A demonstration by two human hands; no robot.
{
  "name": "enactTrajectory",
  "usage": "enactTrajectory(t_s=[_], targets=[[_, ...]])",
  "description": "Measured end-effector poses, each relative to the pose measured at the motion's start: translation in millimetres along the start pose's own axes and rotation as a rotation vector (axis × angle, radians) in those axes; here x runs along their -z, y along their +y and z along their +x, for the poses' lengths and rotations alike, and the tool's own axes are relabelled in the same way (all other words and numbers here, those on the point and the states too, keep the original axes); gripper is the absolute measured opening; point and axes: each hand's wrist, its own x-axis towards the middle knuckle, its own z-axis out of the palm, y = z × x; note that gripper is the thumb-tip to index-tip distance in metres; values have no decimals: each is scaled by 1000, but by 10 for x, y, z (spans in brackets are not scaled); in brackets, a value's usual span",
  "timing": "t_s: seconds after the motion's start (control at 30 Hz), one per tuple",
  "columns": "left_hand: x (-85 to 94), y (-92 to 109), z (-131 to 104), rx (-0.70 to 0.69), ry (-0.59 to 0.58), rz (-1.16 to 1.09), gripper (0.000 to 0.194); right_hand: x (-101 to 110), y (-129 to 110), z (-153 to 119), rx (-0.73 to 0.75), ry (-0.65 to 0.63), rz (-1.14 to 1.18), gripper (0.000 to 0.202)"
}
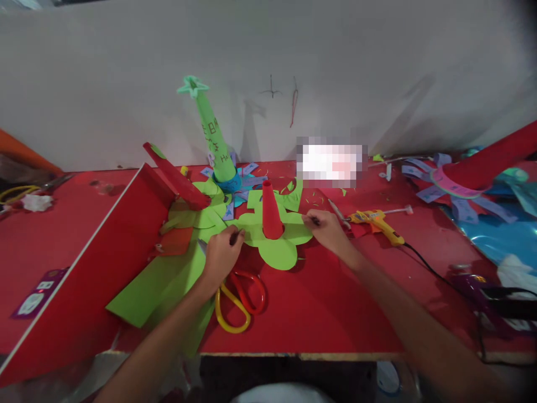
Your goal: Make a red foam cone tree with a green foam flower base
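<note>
A green flower-shaped paper cutout (279,254) lies in front of me, and a red paper cone (272,212) stands upright through the hole in its middle. My left hand (223,249) pinches the left petal, fingers closed. On the other side my right hand (325,226) is closed on the right petal edge. Scissors with a red and a yellow handle (232,319) lie just below my left hand, their blades partly hidden by it. Green paper sheets (145,288) are spread to the left, under the left forearm.
A yellow glue gun (377,221) with a black cord lies to the right. Behind stands a tall green cone (216,137) with a star on top. A red cone (178,176) leans at left beside a red board (96,263). Another red cone (490,162) with a pink band is far right.
</note>
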Motion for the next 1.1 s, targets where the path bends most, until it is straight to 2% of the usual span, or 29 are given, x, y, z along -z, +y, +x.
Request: enactTrajectory(t_s=[0.37, 0.67, 0.77, 0.83, 0.93, 1.03, 1.1], targets=[[-5, 21, 8, 12, -128, 378, 23, -37, -3, -76, -41, -77, -277, 31], [-49, -10, -37, -34, -126, 452, 21, -21, -181, -146, -66, -149, -507, 25], [-38, -31, -42, -75, -27, 402, 25, 8, -233, -179, -62, -119, -603, 22], [-19, -56, -26, -163, 90, 315, 30, 35, -249, -211, 2, -87, -627, 25], [-6, -89, 17, -376, 180, 226, 28, 58, -241, -274, 245, -106, -564, 26], [-49, -100, 52, -538, 116, 239, 28, 35, -200, -337, 492, -195, -473, 28], [-101, -98, 60, -578, 44, 262, 33, 6, -168, -366, 565, -240, -449, 28]])
